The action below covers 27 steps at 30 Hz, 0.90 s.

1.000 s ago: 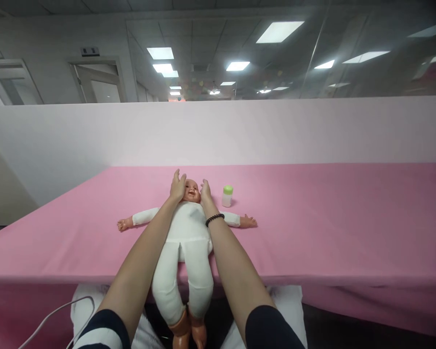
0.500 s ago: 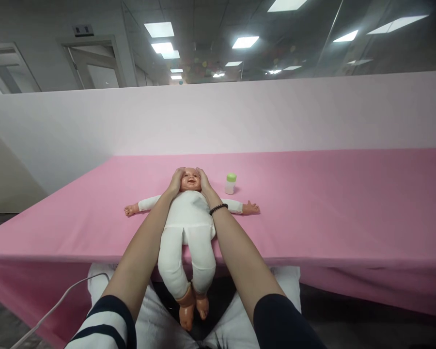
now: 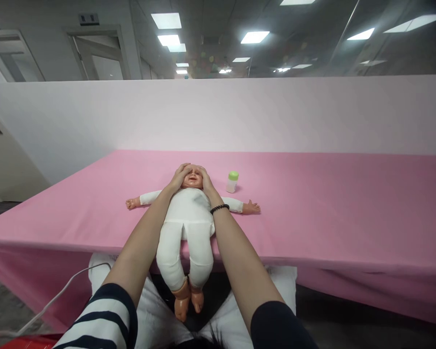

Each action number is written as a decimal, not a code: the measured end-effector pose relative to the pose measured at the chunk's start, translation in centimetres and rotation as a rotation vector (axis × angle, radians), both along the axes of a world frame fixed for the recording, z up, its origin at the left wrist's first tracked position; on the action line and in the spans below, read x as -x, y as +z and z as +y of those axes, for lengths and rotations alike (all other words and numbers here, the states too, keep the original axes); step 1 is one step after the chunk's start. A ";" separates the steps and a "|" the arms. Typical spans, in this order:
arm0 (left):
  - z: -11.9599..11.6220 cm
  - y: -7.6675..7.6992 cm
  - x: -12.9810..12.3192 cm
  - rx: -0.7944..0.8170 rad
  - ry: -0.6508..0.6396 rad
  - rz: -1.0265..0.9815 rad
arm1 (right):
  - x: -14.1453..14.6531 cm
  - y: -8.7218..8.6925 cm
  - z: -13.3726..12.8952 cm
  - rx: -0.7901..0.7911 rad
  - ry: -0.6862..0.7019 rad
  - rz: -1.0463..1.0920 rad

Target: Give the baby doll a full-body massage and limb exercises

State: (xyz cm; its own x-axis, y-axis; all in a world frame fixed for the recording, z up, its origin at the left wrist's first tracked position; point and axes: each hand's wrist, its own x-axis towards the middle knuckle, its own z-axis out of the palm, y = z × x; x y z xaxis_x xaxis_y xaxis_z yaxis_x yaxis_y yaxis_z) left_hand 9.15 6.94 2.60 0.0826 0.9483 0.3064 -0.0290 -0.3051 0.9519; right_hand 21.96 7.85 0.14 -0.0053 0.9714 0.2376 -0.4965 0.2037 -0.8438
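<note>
A baby doll (image 3: 191,206) in a white fabric body lies on its back, head away from me, arms spread and feet hanging past the table's near edge. My left hand (image 3: 179,177) rests along the left side of its head, fingers stretched over the forehead. On the other side my right hand (image 3: 206,180) lies against the head in the same way, its fingertips on the brow. Between the hands, the doll's lower face shows. My thumbs are hard to make out. Just right of the head stands a small clear bottle (image 3: 231,186) with a green cap.
A pink cloth (image 3: 330,208) covers the table and drapes over its front edge. Behind it rises a white partition (image 3: 240,116) with glass above. A pale cable (image 3: 63,291) runs at lower left, near a red object (image 3: 31,342).
Both hands have slid upward and inward over the doll's forehead, covering more of its brow. The view has tilted slightly. Doll and bottle stay in place on the table.
</note>
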 end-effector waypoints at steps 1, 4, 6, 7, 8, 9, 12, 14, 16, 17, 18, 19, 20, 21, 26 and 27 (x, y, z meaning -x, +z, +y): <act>0.0 -0.1 0.1 -0.005 0.001 0.001 | 0.0 0.1 -0.1 0.011 0.000 0.002; 0.2 -0.4 0.3 -0.024 0.013 0.013 | 0.0 0.5 -0.5 0.064 0.006 0.003; 0.3 -0.7 0.5 -0.033 0.016 0.016 | 0.1 0.8 -0.8 0.090 0.002 0.010; 0.3 -0.8 0.5 -0.035 0.012 0.014 | 0.1 0.9 -1.0 0.097 0.000 0.014; 0.4 -0.9 0.6 -0.035 0.007 0.011 | 0.1 1.1 -1.2 0.103 0.001 0.020; 0.4 -0.9 0.6 -0.034 0.002 0.008 | 0.1 1.2 -1.4 0.108 0.005 0.027; 0.5 -0.9 0.5 -0.021 -0.001 0.000 | 0.1 1.5 -1.8 0.130 0.022 0.057; 0.3 -0.6 0.5 -0.012 0.011 -0.002 | 0.1 1.5 -1.8 0.145 0.024 0.073; 0.1 -0.4 0.5 -0.014 0.021 0.000 | 0.0 1.5 -1.7 0.148 0.014 0.086; 0.0 -0.3 0.5 -0.021 0.025 0.002 | 0.1 1.5 -1.7 0.149 0.008 0.096; 0.0 -0.2 0.6 -0.031 0.027 0.003 | 0.1 1.5 -1.7 0.154 0.005 0.112; -0.1 -0.2 0.6 -0.039 0.030 0.001 | 0.1 1.6 -1.8 0.163 0.003 0.133; -0.1 -0.3 0.6 -0.041 0.032 -0.004 | 0.2 1.7 -1.8 0.178 0.004 0.156; -0.1 -0.4 0.6 -0.033 0.035 -0.012 | 0.2 1.7 -1.9 0.198 0.005 0.178; 0.4 -1.0 0.5 0.008 0.048 -0.041 | 0.3 2.1 -2.5 0.241 0.016 0.237; 0.5 -1.0 0.5 0.000 0.050 -0.034 | 0.3 2.1 -2.5 0.234 0.030 0.228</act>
